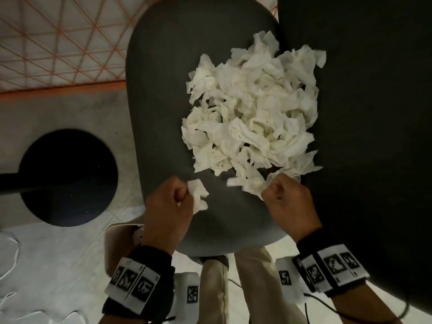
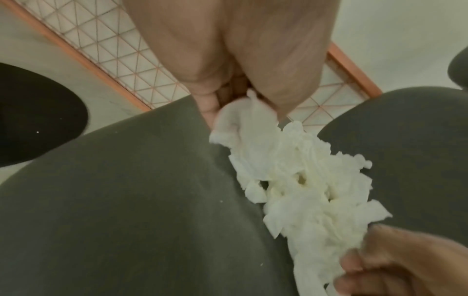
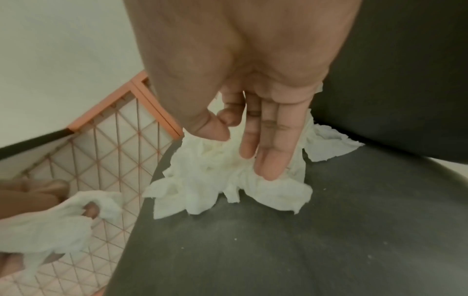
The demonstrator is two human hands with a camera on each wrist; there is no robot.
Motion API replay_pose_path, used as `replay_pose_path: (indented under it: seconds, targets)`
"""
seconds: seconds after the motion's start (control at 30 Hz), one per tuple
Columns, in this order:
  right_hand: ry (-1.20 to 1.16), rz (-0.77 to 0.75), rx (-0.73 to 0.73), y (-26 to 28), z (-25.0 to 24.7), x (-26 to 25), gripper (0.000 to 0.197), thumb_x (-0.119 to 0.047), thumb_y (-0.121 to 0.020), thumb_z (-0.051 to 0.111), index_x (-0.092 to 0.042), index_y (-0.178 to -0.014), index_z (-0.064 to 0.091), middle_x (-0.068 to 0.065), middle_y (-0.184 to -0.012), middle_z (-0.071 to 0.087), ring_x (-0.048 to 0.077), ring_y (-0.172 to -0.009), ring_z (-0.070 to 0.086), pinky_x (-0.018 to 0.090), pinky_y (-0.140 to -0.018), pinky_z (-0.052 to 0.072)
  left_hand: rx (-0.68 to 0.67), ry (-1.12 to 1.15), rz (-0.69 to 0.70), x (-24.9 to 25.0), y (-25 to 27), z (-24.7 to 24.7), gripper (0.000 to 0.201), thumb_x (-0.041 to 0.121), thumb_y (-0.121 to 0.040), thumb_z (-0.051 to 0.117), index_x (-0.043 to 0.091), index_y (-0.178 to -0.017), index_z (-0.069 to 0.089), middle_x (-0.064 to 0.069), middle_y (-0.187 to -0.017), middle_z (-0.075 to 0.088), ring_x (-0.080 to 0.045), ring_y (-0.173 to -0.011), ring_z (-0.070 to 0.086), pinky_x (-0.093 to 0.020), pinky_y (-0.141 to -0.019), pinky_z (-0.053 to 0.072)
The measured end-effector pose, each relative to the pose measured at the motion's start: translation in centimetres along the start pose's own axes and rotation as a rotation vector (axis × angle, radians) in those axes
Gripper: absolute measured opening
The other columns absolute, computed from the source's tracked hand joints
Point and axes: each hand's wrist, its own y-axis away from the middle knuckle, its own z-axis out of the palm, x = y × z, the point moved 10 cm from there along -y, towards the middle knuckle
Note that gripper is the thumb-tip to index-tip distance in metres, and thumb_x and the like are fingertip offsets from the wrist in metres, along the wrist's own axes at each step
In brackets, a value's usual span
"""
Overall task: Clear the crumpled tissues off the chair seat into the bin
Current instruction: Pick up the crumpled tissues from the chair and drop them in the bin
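A heap of crumpled white tissues (image 1: pixel 252 113) covers the right half of the dark grey chair seat (image 1: pixel 161 108). My left hand (image 1: pixel 187 195) hovers over the seat's near left edge and pinches a single tissue (image 1: pixel 198 195) between thumb and fingers; the left wrist view shows that tissue (image 2: pixel 240 118) under the hand (image 2: pixel 240 96). My right hand (image 1: pixel 273 185) is at the heap's near edge, fingers curled round a bunch of tissues (image 1: pixel 247 183). In the right wrist view its fingers (image 3: pixel 268 156) dig into the tissues (image 3: pixel 207 180). A round black bin (image 1: pixel 67 176) stands on the floor left of the chair.
The chair's dark backrest (image 1: pixel 374 113) rises at the right, against the heap. An orange wire-grid rack (image 1: pixel 58 43) stands at the far left behind the bin. A dark bar (image 1: pixel 14 183) crosses the bin's left side. Legs in beige trousers (image 1: pixel 252 277) are below the seat.
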Motion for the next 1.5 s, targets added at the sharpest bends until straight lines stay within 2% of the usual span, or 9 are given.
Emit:
replay_pose_path:
  seconds: [0.2, 0.37, 0.47, 0.57, 0.83, 1.07, 1.23, 1.37, 1.5]
  targets:
    - [-0.175, -0.044, 0.053, 0.7, -1.6, -0.4, 0.031, 0.005, -0.080, 0.052, -0.025, -0.076, 0.045, 0.001, -0.077, 0.053, 0.024, -0.070, 0.057, 0.043, -0.063, 0.053, 0.099, 0.059, 0.025, 3.2, -3.9, 0.3, 0.008, 0.016, -0.093, 0.048, 0.015, -0.096, 0.054, 0.003, -0.066, 0.058, -0.013, -0.057, 0.060, -0.030, -0.055, 0.050]
    - [0.163, -0.176, -0.184, -0.3, 4.2, -2.4, 0.041, -0.026, -0.086, 0.063, -0.035, -0.122, 0.047, -0.007, -0.127, 0.043, 0.009, -0.084, 0.056, 0.029, -0.071, 0.048, -0.090, -0.171, -0.133, 1.9, -6.6, 5.1, 0.050, 0.052, -0.085, 0.058, 0.027, -0.125, 0.042, -0.002, -0.110, 0.064, -0.023, -0.099, 0.063, -0.044, -0.088, 0.052]
    - [0.284, -0.108, -0.245, -0.9, 6.2, -1.5, 0.030, -0.032, -0.091, 0.057, -0.030, -0.121, 0.052, -0.001, -0.124, 0.044, 0.020, -0.099, 0.059, 0.037, -0.081, 0.051, -0.091, -0.233, -0.094, 1.6, -6.6, 5.4, 0.030, 0.038, -0.089, 0.060, 0.019, -0.112, 0.058, -0.003, -0.108, 0.061, -0.024, -0.100, 0.060, -0.039, -0.085, 0.049]
    - [0.163, -0.142, -0.134, -1.0, 5.2, -1.5, 0.006, -0.019, -0.089, 0.057, -0.022, -0.093, 0.060, -0.001, -0.098, 0.054, 0.019, -0.083, 0.058, 0.027, -0.068, 0.045, 0.022, -0.157, -0.001, 2.3, -6.1, 3.3, 0.013, 0.029, -0.088, 0.061, 0.017, -0.086, 0.060, -0.002, -0.088, 0.058, -0.016, -0.077, 0.056, -0.025, -0.069, 0.045]
    - [-0.104, -0.146, 0.098, -0.3, -0.6, -2.3, 0.037, 0.015, -0.071, 0.049, -0.022, -0.069, 0.049, 0.004, -0.077, 0.054, 0.017, -0.070, 0.052, 0.020, -0.064, 0.042, 0.316, 0.139, -0.211, -1.0, -1.9, -5.2, 0.016, -0.002, -0.081, 0.050, 0.013, -0.080, 0.052, 0.011, -0.070, 0.052, 0.002, -0.063, 0.049, -0.005, -0.057, 0.035]
    - [-0.288, 0.010, -0.019, -2.3, 1.0, -3.7, 0.013, 0.002, -0.079, 0.052, -0.011, -0.075, 0.051, -0.001, -0.076, 0.052, 0.004, -0.067, 0.048, 0.009, -0.059, 0.038, 0.119, 0.086, -0.252, -2.3, 0.0, -0.9, 0.003, 0.020, -0.091, 0.055, 0.020, -0.091, 0.058, 0.009, -0.073, 0.059, -0.011, -0.068, 0.056, -0.012, -0.059, 0.039]
    - [-0.224, -0.006, -0.016, -3.8, 1.3, -5.4, 0.017, -0.003, -0.078, 0.056, -0.016, -0.076, 0.046, -0.003, -0.065, 0.045, 0.005, -0.051, 0.040, 0.009, -0.050, 0.036, -0.205, -0.144, -0.288, -4.7, 0.2, 6.3, 0.042, 0.046, -0.088, 0.060, 0.027, -0.124, 0.047, 0.005, -0.109, 0.056, -0.018, -0.098, 0.058, -0.037, -0.085, 0.050]
    - [-0.154, -0.134, -0.051, -4.3, 2.1, -8.0, 0.028, 0.010, -0.075, 0.045, -0.018, -0.081, 0.047, 0.002, -0.073, 0.048, 0.004, -0.060, 0.043, 0.014, -0.056, 0.037, -0.205, -0.192, -0.246, -4.9, 0.3, 7.0, 0.015, 0.030, -0.095, 0.052, 0.020, -0.105, 0.057, 0.001, -0.110, 0.054, -0.018, -0.094, 0.054, -0.033, -0.085, 0.043]
    - [0.021, -0.227, -0.048, -6.0, 3.8, -9.5, 0.033, 0.002, -0.081, 0.045, -0.017, -0.108, 0.049, 0.011, -0.109, 0.049, 0.023, -0.082, 0.055, 0.038, -0.074, 0.048, -0.133, -0.138, -0.158, -4.0, 1.3, 5.0, 0.013, 0.031, -0.091, 0.055, 0.021, -0.086, 0.048, 0.002, -0.093, 0.050, -0.014, -0.080, 0.050, -0.026, -0.072, 0.037]
